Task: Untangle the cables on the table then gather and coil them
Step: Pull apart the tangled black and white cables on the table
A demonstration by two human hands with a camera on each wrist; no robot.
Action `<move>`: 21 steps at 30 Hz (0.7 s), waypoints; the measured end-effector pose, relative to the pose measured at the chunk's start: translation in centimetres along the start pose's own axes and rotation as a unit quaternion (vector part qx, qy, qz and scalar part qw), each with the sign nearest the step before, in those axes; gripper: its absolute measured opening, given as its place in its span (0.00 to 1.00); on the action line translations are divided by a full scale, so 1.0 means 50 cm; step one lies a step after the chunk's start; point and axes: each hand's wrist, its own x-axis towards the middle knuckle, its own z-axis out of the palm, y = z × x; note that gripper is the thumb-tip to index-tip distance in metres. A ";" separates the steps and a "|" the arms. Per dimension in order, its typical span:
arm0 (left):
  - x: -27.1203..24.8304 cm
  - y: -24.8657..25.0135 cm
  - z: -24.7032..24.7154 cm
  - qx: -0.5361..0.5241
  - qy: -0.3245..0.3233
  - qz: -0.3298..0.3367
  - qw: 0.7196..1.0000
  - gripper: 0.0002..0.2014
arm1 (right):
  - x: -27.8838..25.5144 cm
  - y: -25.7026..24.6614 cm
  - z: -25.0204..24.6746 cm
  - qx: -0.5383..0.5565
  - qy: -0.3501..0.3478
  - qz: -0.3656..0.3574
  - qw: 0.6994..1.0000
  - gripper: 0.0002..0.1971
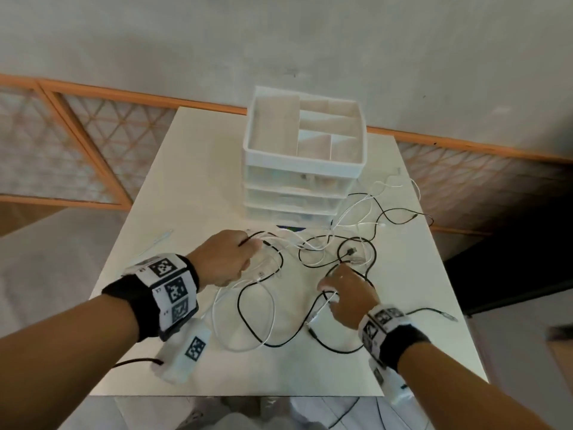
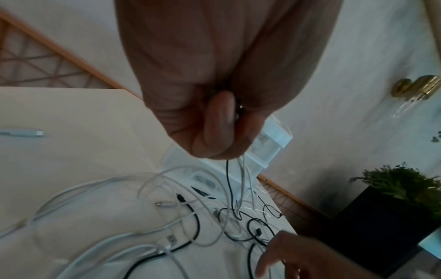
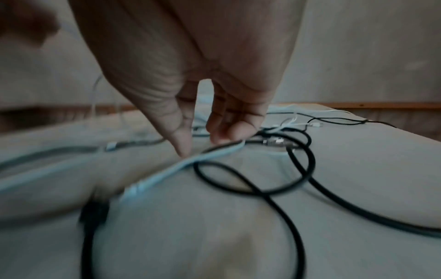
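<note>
Black and white cables lie tangled (image 1: 313, 246) across the middle of a white table (image 1: 201, 181). My left hand (image 1: 245, 249) is a fist that grips a bundle of thin white and black cables (image 2: 241, 179), which hang from it to the table. My left hand (image 2: 214, 136) hovers above loose white loops. My right hand (image 1: 330, 297) reaches down near the front right. In the right wrist view, my right hand (image 3: 200, 145) pinches a white cable (image 3: 167, 171) between thumb and fingertips. A black cable (image 3: 274, 192) loops just beneath that hand.
A white drawer organizer (image 1: 297, 158) with an open divided top stands at the back of the table, and cables trail past its right side. A small white pen-like item (image 1: 162, 235) lies at the left. One black cable end (image 1: 446, 315) nears the right edge. A potted plant (image 2: 393, 185) stands beyond the table.
</note>
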 end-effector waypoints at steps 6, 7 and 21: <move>-0.010 0.039 0.020 -0.074 -0.024 0.051 0.996 0.15 | 0.007 -0.007 -0.003 -0.029 0.072 0.015 0.997 0.05; -0.006 0.039 0.019 -0.057 -0.017 0.064 0.996 0.15 | 0.011 -0.015 -0.025 -0.028 0.087 -0.009 0.996 0.07; -0.001 0.060 0.012 0.057 0.058 0.202 0.976 0.10 | 0.002 -0.203 -0.245 0.259 0.167 -0.134 0.942 0.09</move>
